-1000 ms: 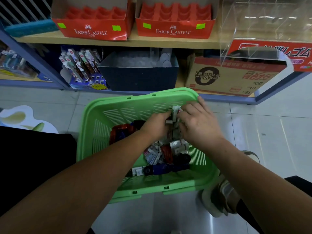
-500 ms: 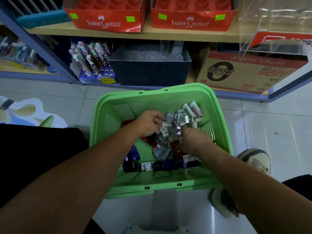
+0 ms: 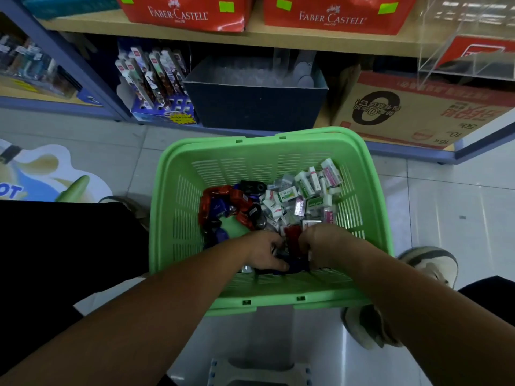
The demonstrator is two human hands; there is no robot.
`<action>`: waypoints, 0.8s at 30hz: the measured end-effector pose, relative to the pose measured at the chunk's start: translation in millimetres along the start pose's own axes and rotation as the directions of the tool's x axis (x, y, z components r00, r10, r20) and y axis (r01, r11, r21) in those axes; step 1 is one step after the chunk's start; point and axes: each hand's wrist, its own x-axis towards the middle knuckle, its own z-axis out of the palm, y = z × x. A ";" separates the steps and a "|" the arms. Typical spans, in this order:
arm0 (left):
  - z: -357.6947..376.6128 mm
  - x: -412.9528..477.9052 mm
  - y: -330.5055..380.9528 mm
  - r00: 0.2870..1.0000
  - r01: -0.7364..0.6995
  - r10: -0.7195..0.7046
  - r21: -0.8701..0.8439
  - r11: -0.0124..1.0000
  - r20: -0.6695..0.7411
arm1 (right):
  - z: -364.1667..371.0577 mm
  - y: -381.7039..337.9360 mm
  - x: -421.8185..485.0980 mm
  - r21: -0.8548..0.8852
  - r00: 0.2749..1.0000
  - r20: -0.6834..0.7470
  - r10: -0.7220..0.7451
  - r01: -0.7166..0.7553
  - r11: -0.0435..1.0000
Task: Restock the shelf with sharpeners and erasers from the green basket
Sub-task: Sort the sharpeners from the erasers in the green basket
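Head view looks down into a green basket (image 3: pixel 370 196) standing on the tiled floor (image 3: pixel 446 207) in front of a shelf (image 3: pixel 278 41). Inside the basket, white-wrapped erasers (image 3: pixel 302 195) are heaped toward the far right corner, too many and too jumbled to count. Red, blue and black sharpeners (image 3: pixel 223 206) lie in a loose ring at the left of the basket floor; their number cannot be told. Both hands are down in the near part of the basket. Left hand (image 3: pixel 264 253) has its fingers curled into the pile; what they close on is hidden. Right hand (image 3: pixel 324 243) is bent over a dark red sharpener (image 3: pixel 292 239) that sits between the two hands; whether its fingers are clamped on it cannot be told. Two red Faber-Castell display boxes (image 3: pixel 184 12) stand side by side on the shelf. Below them sit one dark bin (image 3: pixel 256 107) and one cardboard carton (image 3: pixel 418 110).
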 end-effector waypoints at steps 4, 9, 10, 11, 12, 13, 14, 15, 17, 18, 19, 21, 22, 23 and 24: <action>2.7 3.7 1.5 1.000 0.000 -0.001 -0.074 0.997 -0.018 | 3.7 3.1 5.3 -0.075 0.998 -0.062 0.016 -0.021 0.997; -15.8 -13.5 -1.7 0.998 0.036 -0.031 -0.107 0.994 0.046 | 20.0 1.0 21.1 -0.213 0.989 -0.117 -0.095 0.068 0.975; -25.7 -18.4 -5.4 0.998 0.049 -0.046 -0.105 0.993 0.030 | 26.1 0.0 23.3 -0.212 0.989 -0.112 -0.101 0.075 0.974; -38.0 -24.4 -10.6 0.998 0.065 -0.066 -0.092 0.994 -0.001 | 30.4 -0.8 24.3 -0.215 0.988 -0.112 -0.110 0.084 0.973; -49.7 -30.7 -17.4 0.995 0.085 -0.089 -0.069 0.994 -0.050 | 32.7 -1.3 23.4 -0.222 0.989 -0.104 -0.106 0.081 0.972; -60.4 -36.8 -24.4 0.987 0.109 -0.111 -0.027 0.994 -0.113 | 34.8 0.1 23.5 -0.225 0.989 -0.099 -0.109 0.085 0.971; -68.7 -41.6 -31.1 0.974 0.133 -0.126 0.027 0.991 -0.189 | 34.6 1.0 20.7 -0.221 0.990 -0.090 -0.105 0.083 0.972; -73.6 -44.6 -37.6 0.957 0.155 -0.126 0.093 0.984 -0.262 | 35.1 3.1 20.1 -0.208 0.992 -0.078 -0.101 0.083 0.975; -74.3 -47.5 -45.7 0.923 0.192 -0.104 0.208 0.959 -0.371 | 33.9 5.0 17.3 -0.162 0.994 -0.060 -0.090 0.080 0.984; -71.0 -47.3 -47.6 0.907 0.211 -0.094 0.248 0.946 -0.411 | 31.4 4.0 15.7 -0.143 0.995 -0.053 -0.088 0.080 0.987; -66.3 -46.6 -47.8 0.890 0.229 -0.082 0.285 0.931 -0.449 | 28.9 4.1 16.0 -0.114 0.994 -0.043 -0.096 0.091 0.989; -56.7 -43.5 -43.8 0.847 0.233 0.004 0.378 0.896 -0.531 | 21.9 4.2 14.5 -0.050 0.995 0.005 -0.096 0.096 0.994; -52.9 -41.7 -39.3 0.824 0.201 0.075 0.413 0.888 -0.562 | 19.7 6.1 14.1 -0.014 0.995 0.005 -0.101 0.101 0.995; -50.3 -40.5 -34.0 0.808 0.148 0.132 0.414 0.898 -0.575 | 18.8 9.5 16.0 0.034 0.994 -0.014 -0.110 0.110 0.993; -49.1 -40.0 -27.3 0.807 0.086 0.154 0.371 0.925 -0.570 | 17.1 11.9 15.5 0.083 0.994 -0.026 -0.106 0.108 0.991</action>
